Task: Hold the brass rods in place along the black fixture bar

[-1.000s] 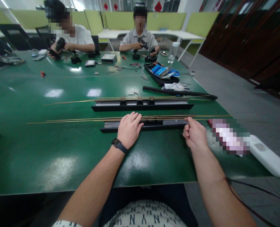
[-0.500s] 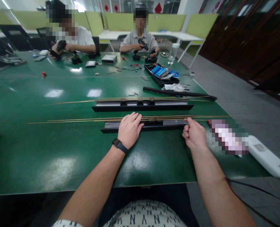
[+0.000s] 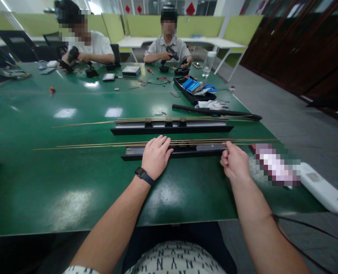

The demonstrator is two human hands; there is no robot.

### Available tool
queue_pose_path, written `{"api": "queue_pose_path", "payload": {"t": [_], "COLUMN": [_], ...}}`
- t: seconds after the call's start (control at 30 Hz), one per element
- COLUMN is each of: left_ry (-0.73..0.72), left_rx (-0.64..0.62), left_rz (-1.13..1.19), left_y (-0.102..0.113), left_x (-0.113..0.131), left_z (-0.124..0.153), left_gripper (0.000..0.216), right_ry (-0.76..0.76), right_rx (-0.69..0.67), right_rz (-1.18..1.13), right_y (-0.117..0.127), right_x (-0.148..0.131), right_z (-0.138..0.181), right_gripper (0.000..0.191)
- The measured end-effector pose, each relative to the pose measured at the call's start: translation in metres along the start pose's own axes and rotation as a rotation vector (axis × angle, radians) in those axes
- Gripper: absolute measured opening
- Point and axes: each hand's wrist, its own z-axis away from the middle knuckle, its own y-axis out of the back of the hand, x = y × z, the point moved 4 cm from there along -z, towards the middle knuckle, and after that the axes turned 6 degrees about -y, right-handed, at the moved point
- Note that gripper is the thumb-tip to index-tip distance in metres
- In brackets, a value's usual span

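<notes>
A long black rail (image 3: 194, 151) lies across the green table (image 3: 71, 182) in front of me, with thin brass rods (image 3: 100, 145) running along its far side. My left hand (image 3: 156, 156), a dark watch on its wrist, rests palm down on the rail's middle with the fingers laid flat. My right hand (image 3: 235, 160) is closed in a pinch at the rail's right end, where the brass rods meet it; what the fingertips grip is too small to name.
A second black rail (image 3: 171, 127) with more brass rods lies farther back. Behind it are a black tube (image 3: 214, 112), white gloves (image 3: 213, 104) and a black tray (image 3: 196, 89). Two people (image 3: 167, 47) work with tools at the far side. A white device (image 3: 324, 188) sits at the right edge.
</notes>
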Motion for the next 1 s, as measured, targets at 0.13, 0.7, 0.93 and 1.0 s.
{"api": "queue_pose_path", "payload": {"t": [0.13, 0.7, 0.93, 1.0], "left_ry": [0.004, -0.001, 0.004, 0.003], "left_rx": [-0.006, -0.006, -0.003, -0.007], "left_rz": [0.002, -0.010, -0.008, -0.012], "left_y": [-0.0006, 0.0003, 0.0005, 0.0004], "left_x": [-0.0001, 0.0003, 0.0003, 0.0004], "left_z": [-0.0004, -0.0003, 0.0002, 0.0000], "left_gripper": [0.036, 0.036, 0.036, 0.036], "right_ry": [0.001, -0.004, 0.015, 0.019], "right_rx": [-0.001, 0.019, 0.064, 0.063], "right_rz": [0.001, -0.008, -0.045, -0.047], "right_y": [-0.0012, -0.0003, 0.0054, 0.0063], "right_x": [-0.0006, -0.0017, -0.0010, -0.0005], "right_z": [0.0015, 0.0001, -0.0053, -0.0060], "right_gripper": [0.027, 0.025, 0.019, 0.019]}}
